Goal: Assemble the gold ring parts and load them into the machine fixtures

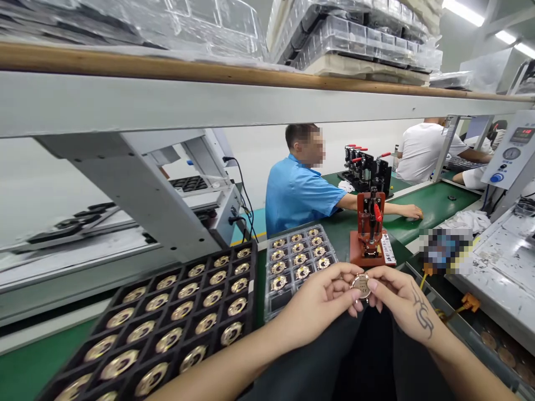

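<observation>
Between the fingers of both hands is a round gold watch case, its back with small engraved marks facing me. My left hand pinches its left edge, and my right hand grips it from the right with the thumb on the back. The case is held above my lap, just in front of a red-brown hand press with a red lever. Left of my hands, a clear compartment tray carries several gold watch cases. A larger black divided tray farther left holds many more, partly behind my left forearm.
An overhead shelf bears stacked plastic trays. A co-worker in a blue shirt sits across the green bench, one arm reaching behind the press. Black toggle presses stand beyond. At right are a control box and a scuffed white machine top.
</observation>
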A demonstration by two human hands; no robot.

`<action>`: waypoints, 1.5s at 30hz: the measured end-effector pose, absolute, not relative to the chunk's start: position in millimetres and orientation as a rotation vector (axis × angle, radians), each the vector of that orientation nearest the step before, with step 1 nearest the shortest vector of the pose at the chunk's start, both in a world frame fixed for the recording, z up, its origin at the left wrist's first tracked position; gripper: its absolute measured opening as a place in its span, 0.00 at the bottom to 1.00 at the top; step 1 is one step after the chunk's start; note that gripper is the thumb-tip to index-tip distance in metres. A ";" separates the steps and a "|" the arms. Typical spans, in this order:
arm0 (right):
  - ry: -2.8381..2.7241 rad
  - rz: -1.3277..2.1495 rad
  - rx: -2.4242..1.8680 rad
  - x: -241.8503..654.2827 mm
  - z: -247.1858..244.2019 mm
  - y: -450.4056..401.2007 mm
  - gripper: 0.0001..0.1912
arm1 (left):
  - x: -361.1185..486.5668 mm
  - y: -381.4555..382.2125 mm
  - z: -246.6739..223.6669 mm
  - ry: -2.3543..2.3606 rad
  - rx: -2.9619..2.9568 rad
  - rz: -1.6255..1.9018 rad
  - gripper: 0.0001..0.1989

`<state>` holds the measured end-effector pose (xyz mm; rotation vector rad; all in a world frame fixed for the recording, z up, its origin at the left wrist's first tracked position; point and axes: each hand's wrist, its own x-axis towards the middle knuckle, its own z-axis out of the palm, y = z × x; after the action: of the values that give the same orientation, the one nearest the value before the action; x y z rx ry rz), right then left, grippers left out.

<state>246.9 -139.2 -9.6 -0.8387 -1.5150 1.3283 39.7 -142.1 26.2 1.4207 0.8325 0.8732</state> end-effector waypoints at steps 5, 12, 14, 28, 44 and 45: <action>-1.471 1.390 -0.781 249.9 -12.0 -146.5 0.17 | 37.5 -149.6 27.5 0.822 1.301 0.895 0.21; -1.587 1.366 -0.826 244.8 -25.7 -158.7 0.19 | 16.1 -172.8 26.4 0.948 1.275 0.930 0.20; -1.646 1.313 -0.932 252.4 -39.3 -164.1 0.20 | -17.5 -179.8 28.4 1.132 1.380 1.030 0.18; -1.764 1.255 -1.237 272.8 -132.4 -159.7 0.32 | -222.3 -322.4 -38.7 2.407 1.599 0.506 0.14; -1.634 1.208 -1.286 297.6 -118.1 -187.2 0.24 | -124.4 -139.4 -36.7 1.894 2.197 0.515 0.13; -1.623 1.198 -1.312 301.4 -116.2 -190.3 0.25 | -108.2 -117.4 -40.3 1.846 2.236 0.507 0.12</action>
<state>301.4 -190.3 -116.2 -1.3118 -1.6228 1.1976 -108.2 -117.4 -40.3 2.2359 1.8457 0.5067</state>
